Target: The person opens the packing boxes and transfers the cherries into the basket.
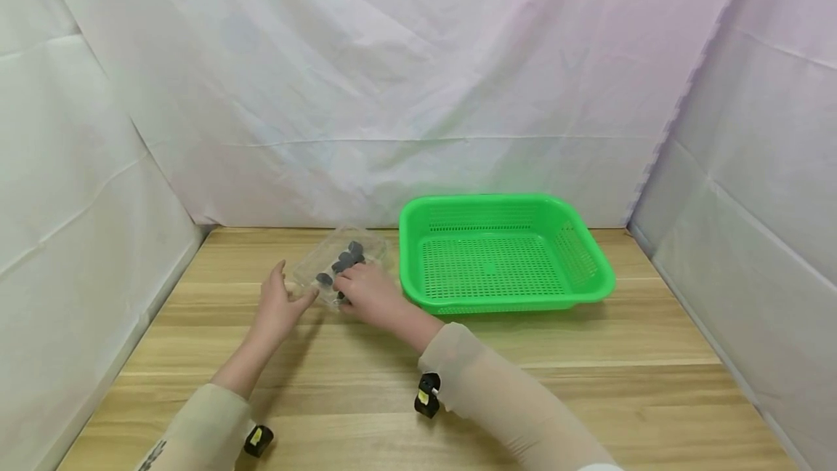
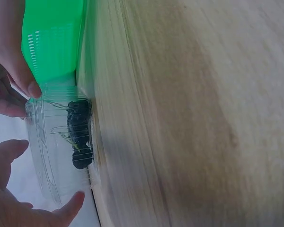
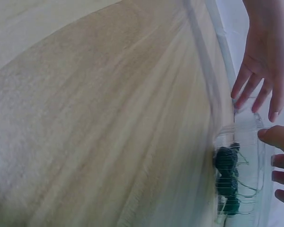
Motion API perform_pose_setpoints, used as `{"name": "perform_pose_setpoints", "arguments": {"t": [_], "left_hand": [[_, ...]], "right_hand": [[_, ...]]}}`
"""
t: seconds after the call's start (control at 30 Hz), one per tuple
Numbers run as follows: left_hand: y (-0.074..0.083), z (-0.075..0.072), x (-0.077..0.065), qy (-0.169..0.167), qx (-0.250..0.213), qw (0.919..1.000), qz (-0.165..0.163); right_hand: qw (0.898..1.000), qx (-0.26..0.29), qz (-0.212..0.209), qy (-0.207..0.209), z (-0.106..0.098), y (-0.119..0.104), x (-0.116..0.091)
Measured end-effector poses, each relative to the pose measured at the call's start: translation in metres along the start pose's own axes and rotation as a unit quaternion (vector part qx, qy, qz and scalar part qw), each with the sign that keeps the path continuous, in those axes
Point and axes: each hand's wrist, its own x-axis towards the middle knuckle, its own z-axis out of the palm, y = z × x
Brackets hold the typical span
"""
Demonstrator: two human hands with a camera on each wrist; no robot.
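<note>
Clear plastic box [image 1: 317, 256] of dark round pieces [image 2: 79, 123] with green stems, on wooden desk [image 1: 366, 398], just left of green basket [image 1: 506, 303]; left hand [image 1: 280, 305], fingers spread and empty, beside box; right hand [image 1: 374, 295], fingers bent over box's near-right side, any hold impossible to tell

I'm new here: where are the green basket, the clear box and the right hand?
Green basket [image 1: 492, 269]: head view, on its bare bottom.
Clear box [image 2: 52, 153]: left wrist view, on its side wall.
Right hand [image 1: 375, 294]: head view, on its back.

Dark lumps [image 1: 343, 262] in clear box [image 1: 373, 241] beside basket [image 1: 408, 260]
</note>
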Motion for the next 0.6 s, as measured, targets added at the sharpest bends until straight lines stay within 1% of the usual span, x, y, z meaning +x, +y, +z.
{"name": "perform_pose_setpoints", "arguments": {"t": [0.1,0.17,0.23,0.37,0.47,0.6], "left_hand": [[-0.002,0.002,-0.001,-0.021,0.002,0.9995,-0.021],[-0.004,0.002,-0.002,-0.043,0.005,0.9984,-0.036],[-0.004,0.003,-0.003,-0.063,-0.006,0.9969,-0.046],[-0.005,0.004,-0.002,-0.083,-0.091,0.9911,-0.05],[-0.004,0.004,0.0,-0.096,-0.162,0.9808,-0.053],[-0.002,0.005,0.003,-0.107,-0.225,0.9658,-0.071]], "right_hand": [[1.0,0.003,0.002,0.009,0.003,-0.002,0.001],[1.0,0.008,0.006,0.007,0.004,-0.004,0.001],[1.0,0.012,0.01,0.004,0.005,-0.005,0.002],[1.0,0.014,0.013,0.006,0.007,-0.006,0.004],[1.0,0.015,0.012,0.013,0.008,-0.006,0.004],[1.0,0.013,0.013,0.023,0.012,-0.006,0.005]]}}
